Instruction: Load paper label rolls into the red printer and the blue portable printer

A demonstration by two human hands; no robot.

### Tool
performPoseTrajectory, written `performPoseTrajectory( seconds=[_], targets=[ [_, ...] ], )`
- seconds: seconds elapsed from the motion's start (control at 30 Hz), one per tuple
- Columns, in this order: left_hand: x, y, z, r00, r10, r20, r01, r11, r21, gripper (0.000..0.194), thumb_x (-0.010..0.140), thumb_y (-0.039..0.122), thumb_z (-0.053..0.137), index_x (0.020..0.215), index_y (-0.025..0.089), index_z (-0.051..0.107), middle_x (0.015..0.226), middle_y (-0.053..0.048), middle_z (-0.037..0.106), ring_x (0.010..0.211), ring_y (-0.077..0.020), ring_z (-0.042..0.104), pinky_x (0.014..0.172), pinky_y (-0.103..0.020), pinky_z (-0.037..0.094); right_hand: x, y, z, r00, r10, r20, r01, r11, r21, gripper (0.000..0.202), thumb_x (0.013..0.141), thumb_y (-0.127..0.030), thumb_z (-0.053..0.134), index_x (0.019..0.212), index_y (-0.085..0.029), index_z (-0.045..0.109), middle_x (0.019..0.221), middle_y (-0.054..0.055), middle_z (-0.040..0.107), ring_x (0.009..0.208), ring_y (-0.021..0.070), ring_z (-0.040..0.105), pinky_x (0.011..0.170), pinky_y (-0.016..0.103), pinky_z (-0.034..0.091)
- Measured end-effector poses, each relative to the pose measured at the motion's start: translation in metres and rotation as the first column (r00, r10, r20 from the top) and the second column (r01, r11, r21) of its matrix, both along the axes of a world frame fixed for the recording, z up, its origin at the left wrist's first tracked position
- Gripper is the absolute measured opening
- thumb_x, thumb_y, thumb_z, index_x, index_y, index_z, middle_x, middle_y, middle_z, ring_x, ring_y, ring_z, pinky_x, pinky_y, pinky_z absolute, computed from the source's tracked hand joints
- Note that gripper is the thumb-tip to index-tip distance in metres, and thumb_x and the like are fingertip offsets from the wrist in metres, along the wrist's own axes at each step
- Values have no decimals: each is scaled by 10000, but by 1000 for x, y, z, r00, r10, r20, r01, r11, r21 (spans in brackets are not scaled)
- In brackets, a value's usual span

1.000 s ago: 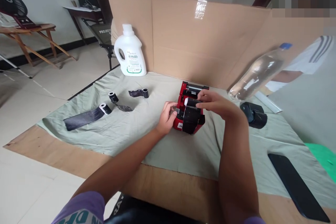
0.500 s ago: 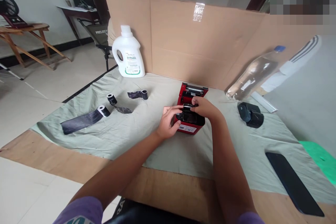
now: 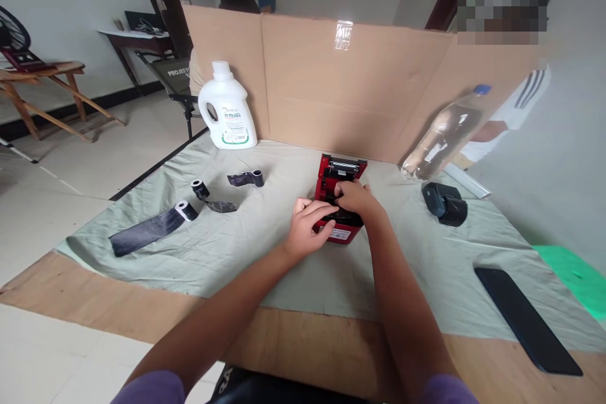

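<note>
A small red and black device [image 3: 341,233] stands on the grey-green cloth with its lid tilted up at the back. My left hand [image 3: 308,226] rests at its left front edge, fingers apart, the fingertips over the black opening. From the right, my right hand [image 3: 355,197] reaches into the opening with its fingers bent down; whatever they touch or hold inside is hidden. Left of the device lie partly unwound black rolls: a long one [image 3: 146,231], a smaller one [image 3: 199,189] and another [image 3: 246,178].
A white detergent bottle [image 3: 230,110] and a tilted clear bottle [image 3: 445,132] stand by the cardboard screen [image 3: 331,88]. On the right are a black object [image 3: 445,203], a white tube [image 3: 466,182] and a dark phone [image 3: 528,319]. A person is behind the screen at right.
My right hand has bent further down into the device, and the shiny black piece between my hands is now mostly hidden. My left fingers have shifted over the opening. The view has moved slightly.
</note>
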State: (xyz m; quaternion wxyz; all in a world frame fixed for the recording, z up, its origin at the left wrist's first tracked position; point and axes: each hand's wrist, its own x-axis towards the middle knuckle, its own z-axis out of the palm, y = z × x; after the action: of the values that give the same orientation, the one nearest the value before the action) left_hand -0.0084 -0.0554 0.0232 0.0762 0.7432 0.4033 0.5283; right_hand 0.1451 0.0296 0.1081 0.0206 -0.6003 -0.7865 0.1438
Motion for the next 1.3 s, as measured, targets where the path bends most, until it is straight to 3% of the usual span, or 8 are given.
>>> performPoseTrajectory(
  seconds=[0.17, 0.27, 0.37, 0.47, 0.7, 0.8, 1.03, 1.3],
  targets=[
    [3, -3, 7, 998, 30, -46, -32, 999, -36, 308, 907, 315, 580, 1168, 266, 736, 1070, -53, 724, 981, -247, 568, 907, -423, 452, 35, 2, 18, 916, 29, -400, -105, 980, -170, 180, 831, -363, 607, 783, -203, 673, 862, 39, 711, 878, 223, 611, 828, 344, 445],
    [2, -2, 6, 994, 46, -101, -47, 999, -6, 292, 888, 299, 601, 1133, 284, 758, 1039, -51, 703, 967, -245, 543, 887, -415, 439, 51, 8, 17, 783, -115, -611, 63, 992, -107, 218, 821, -374, 605, 710, -187, 620, 800, 57, 691, 831, 207, 601, 810, 333, 461],
    [-1, -1, 4, 984, 56, -170, -43, 996, 82, 240, 879, 302, 631, 1067, 292, 780, 1004, -49, 700, 946, -243, 528, 850, -404, 416, 53, 15, 8, 630, -207, -748, 315, 949, 3, 253, 734, -360, 684, 904, -191, 605, 964, 62, 682, 880, 203, 602, 812, 332, 483],
    [-4, 0, 0, 975, 71, -212, -32, 983, 180, 225, 892, 272, 623, 1049, 297, 783, 963, -40, 710, 926, -223, 536, 833, -388, 397, 47, 19, 2, 506, -119, -854, 280, 960, 32, 512, 709, -379, 713, 1179, -240, 565, 1205, 65, 640, 1026, 206, 599, 882, 346, 490],
    [-3, -4, -4, 967, 111, -230, -22, 934, 358, 210, 945, 201, 605, 1072, 272, 756, 931, -28, 715, 879, -185, 552, 799, -347, 384, 33, 18, -8, 362, -33, -932, 330, 939, 94, 358, 794, -558, 594, 773, -207, 663, 809, 24, 662, 844, 212, 600, 837, 371, 475],
    [-1, -7, -1, 964, 136, -228, -41, 924, 380, 218, 953, 192, 598, 1097, 264, 744, 933, -33, 708, 879, -185, 558, 803, -343, 383, 36, 9, -32, 292, -28, -956, 389, 917, 92, 291, 752, -485, 629, 699, -202, 672, 972, 72, 704, 986, 257, 623, 929, 404, 460],
    [1, -9, 2, 971, 166, -170, -84, 910, 406, 222, 952, 177, 612, 1072, 297, 754, 946, -24, 694, 867, -175, 543, 801, -324, 393, 43, -20, -93, 131, -19, -991, 250, 968, 14, 552, 781, -419, 660, 1314, -285, 612, 1402, 57, 609, 1311, 302, 524, 1104, 474, 415],
    [-10, 2, -5, 978, 179, -109, -173, 983, 62, 470, 972, 349, 575, 1430, 251, 534, 1259, -102, 667, 1088, -259, 582, 944, -406, 444, 27, -29, -101, -138, 32, -990, 101, 995, 18, 547, 836, -382, 631, 1376, -303, 596, 1484, -13, 569, 1410, 274, 478, 1212, 441, 344]
  ],
)
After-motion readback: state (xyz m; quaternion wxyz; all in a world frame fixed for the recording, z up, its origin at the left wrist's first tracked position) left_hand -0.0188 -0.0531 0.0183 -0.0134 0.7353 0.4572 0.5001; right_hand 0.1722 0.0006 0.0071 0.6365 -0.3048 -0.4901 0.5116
